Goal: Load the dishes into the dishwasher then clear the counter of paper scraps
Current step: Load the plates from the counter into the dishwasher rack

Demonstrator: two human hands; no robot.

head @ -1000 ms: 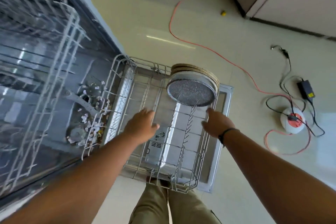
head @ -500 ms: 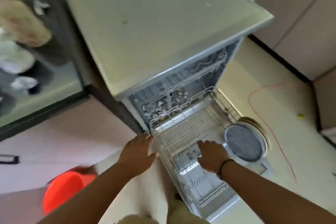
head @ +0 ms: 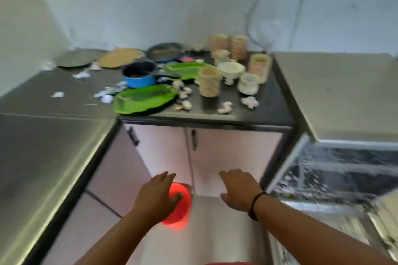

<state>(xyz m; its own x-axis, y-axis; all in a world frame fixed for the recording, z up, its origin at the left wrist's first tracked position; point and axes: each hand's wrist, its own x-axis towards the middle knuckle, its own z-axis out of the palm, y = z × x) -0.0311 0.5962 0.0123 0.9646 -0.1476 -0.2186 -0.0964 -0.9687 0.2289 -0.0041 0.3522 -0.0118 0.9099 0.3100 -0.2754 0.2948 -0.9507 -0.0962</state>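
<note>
Both hands are empty. The left hand [head: 158, 197] is spread flat, fingers extended, in the air above a red bucket [head: 179, 207] that stands on the floor. The right hand [head: 240, 188], with a dark band at the wrist, is likewise open and holds nothing, held in front of the cabinet doors [head: 193, 153]. Neither hand touches any dish.

The dishes remain on the dark counter [head: 269, 109] above the cabinet: two green leaf-shaped trays [head: 144, 99], a blue saucepan [head: 140, 74], a dark frying pan [head: 165, 51], several cream cups [head: 210, 80] and small bowls [head: 231, 69], plus flat plates [head: 119, 57] toward the back left. White paper scraps [head: 249, 101] lie scattered among them and along the counter's left run.

The open dishwasher [head: 336, 170] stands to the right, its rack partly visible. The frame is blurred, so fine detail cannot be confirmed.
</note>
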